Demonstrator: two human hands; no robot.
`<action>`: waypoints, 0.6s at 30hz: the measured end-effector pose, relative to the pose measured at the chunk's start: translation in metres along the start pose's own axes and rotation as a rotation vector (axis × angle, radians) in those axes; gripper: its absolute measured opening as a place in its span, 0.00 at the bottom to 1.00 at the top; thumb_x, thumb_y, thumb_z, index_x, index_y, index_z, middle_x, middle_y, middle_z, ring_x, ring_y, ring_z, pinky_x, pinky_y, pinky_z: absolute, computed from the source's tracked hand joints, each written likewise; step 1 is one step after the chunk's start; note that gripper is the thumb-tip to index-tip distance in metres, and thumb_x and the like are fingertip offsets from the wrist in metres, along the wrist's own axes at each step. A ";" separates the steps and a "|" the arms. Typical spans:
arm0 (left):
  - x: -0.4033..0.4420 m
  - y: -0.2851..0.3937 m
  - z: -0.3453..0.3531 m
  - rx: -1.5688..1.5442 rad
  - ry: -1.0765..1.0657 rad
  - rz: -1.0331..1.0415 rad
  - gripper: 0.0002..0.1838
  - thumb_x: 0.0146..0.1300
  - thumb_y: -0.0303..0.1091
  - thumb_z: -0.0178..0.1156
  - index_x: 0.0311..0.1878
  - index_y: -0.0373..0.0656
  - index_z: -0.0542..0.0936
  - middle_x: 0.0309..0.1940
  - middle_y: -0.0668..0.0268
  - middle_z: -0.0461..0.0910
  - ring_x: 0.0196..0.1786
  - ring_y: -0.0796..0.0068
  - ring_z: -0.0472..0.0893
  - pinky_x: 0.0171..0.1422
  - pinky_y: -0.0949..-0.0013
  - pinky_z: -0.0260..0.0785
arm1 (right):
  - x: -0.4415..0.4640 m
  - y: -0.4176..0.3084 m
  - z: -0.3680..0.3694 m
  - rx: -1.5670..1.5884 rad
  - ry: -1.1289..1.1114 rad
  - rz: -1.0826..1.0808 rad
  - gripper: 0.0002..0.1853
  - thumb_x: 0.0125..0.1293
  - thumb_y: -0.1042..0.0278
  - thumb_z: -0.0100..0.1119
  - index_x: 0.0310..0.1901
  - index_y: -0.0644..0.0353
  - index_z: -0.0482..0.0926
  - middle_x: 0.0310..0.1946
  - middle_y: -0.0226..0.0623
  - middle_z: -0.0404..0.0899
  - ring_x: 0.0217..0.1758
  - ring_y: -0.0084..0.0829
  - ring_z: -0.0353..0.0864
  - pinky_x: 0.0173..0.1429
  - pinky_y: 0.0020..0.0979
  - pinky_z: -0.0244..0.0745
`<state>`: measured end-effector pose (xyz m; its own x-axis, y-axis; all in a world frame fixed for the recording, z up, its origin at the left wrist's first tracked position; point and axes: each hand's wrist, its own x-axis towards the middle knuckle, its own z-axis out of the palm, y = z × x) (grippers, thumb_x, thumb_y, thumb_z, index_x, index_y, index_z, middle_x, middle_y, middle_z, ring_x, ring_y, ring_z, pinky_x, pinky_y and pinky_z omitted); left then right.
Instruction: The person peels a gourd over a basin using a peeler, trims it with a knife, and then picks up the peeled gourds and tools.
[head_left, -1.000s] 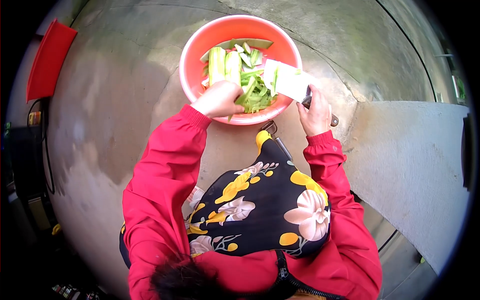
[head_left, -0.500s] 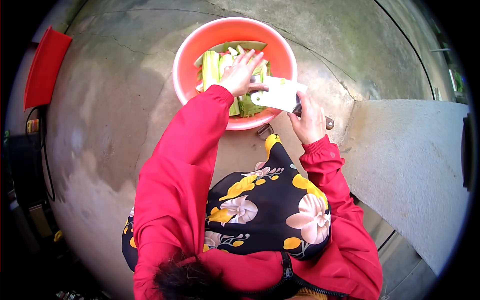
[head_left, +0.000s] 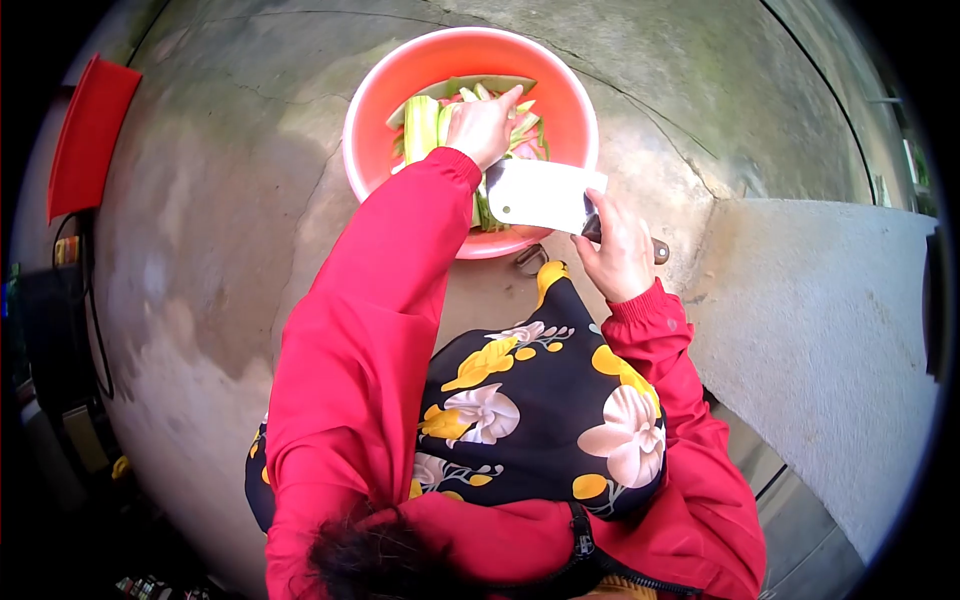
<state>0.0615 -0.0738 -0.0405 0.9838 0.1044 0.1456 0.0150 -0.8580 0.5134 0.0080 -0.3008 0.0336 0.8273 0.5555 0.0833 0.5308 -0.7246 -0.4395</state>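
A pink-orange plastic basin [head_left: 362, 120] on the ground holds cut green vegetable pieces [head_left: 421, 125], pale stalks and leafy bits among them. Inside it, my left hand [head_left: 482, 132] rests low over the pieces, back of the hand up. Its fingers are bent down and together; what lies under them is hidden. My right hand [head_left: 620, 248] is wrapped round the dark handle of a cleaver [head_left: 545, 197]. The wide blade lies flat over the basin's near right rim, pointing left, just below my left hand.
A small metal loop-shaped tool [head_left: 530, 260] lies by the basin's near rim. A raised concrete slab [head_left: 810, 330] is on the right. At far left stand a red plastic object [head_left: 93, 135] and dark items with a cable. Flowered black cloth [head_left: 540, 400] covers my lap.
My left hand has gone from spread fingers beside the blade to bent fingers down among the pieces. The cleaver has shifted slightly left, and green bits on its blade are gone.
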 end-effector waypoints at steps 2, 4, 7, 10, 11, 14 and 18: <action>-0.013 -0.007 -0.031 -0.012 -0.059 -0.028 0.21 0.51 0.32 0.61 0.52 0.45 0.76 0.26 0.59 0.80 0.29 0.59 0.79 0.38 0.60 0.71 | -0.008 -0.006 -0.003 0.043 0.005 0.033 0.27 0.46 0.74 0.64 0.51 0.59 0.71 0.36 0.42 0.76 0.38 0.42 0.77 0.42 0.36 0.71; -0.029 -0.029 -0.039 0.074 -0.002 -0.106 0.20 0.49 0.31 0.61 0.49 0.44 0.78 0.31 0.56 0.81 0.33 0.58 0.80 0.39 0.60 0.71 | -0.012 -0.002 -0.001 0.082 0.006 0.074 0.26 0.46 0.74 0.64 0.51 0.59 0.71 0.35 0.43 0.76 0.36 0.42 0.77 0.41 0.36 0.72; -0.040 -0.046 -0.034 0.111 -0.153 -0.258 0.15 0.48 0.32 0.61 0.42 0.40 0.79 0.33 0.52 0.80 0.38 0.54 0.80 0.44 0.58 0.71 | -0.011 0.005 -0.001 0.078 0.066 0.116 0.27 0.46 0.74 0.64 0.51 0.59 0.71 0.34 0.44 0.76 0.35 0.40 0.78 0.41 0.35 0.73; -0.048 -0.040 -0.031 0.214 -0.369 -0.344 0.16 0.51 0.40 0.62 0.35 0.35 0.81 0.34 0.49 0.79 0.40 0.54 0.80 0.46 0.58 0.71 | -0.009 0.003 0.000 0.139 0.038 0.155 0.27 0.45 0.74 0.65 0.51 0.60 0.71 0.35 0.44 0.76 0.35 0.41 0.78 0.41 0.35 0.73; -0.053 -0.040 -0.028 0.339 -0.306 -0.266 0.18 0.52 0.44 0.61 0.35 0.35 0.81 0.31 0.52 0.79 0.37 0.56 0.79 0.43 0.58 0.71 | -0.010 -0.001 0.001 0.146 0.043 0.152 0.27 0.45 0.74 0.65 0.51 0.60 0.71 0.35 0.44 0.76 0.35 0.41 0.78 0.41 0.35 0.73; -0.049 -0.033 -0.026 0.512 -0.279 -0.199 0.26 0.53 0.55 0.59 0.34 0.37 0.81 0.26 0.54 0.79 0.32 0.59 0.79 0.40 0.60 0.72 | -0.009 -0.007 0.004 0.184 0.069 0.131 0.26 0.44 0.74 0.65 0.50 0.61 0.72 0.35 0.45 0.77 0.36 0.41 0.78 0.42 0.34 0.73; -0.036 -0.024 -0.023 0.489 -0.573 -0.321 0.26 0.54 0.56 0.58 0.36 0.37 0.81 0.37 0.52 0.78 0.44 0.60 0.78 0.47 0.63 0.71 | -0.013 -0.012 0.004 0.212 0.050 0.165 0.26 0.44 0.74 0.66 0.49 0.62 0.73 0.35 0.44 0.77 0.36 0.40 0.79 0.41 0.33 0.74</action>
<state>0.0219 -0.0459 -0.0387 0.8550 0.2223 -0.4685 0.2569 -0.9664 0.0103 -0.0101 -0.2980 0.0339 0.9101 0.4128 0.0366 0.3423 -0.6989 -0.6280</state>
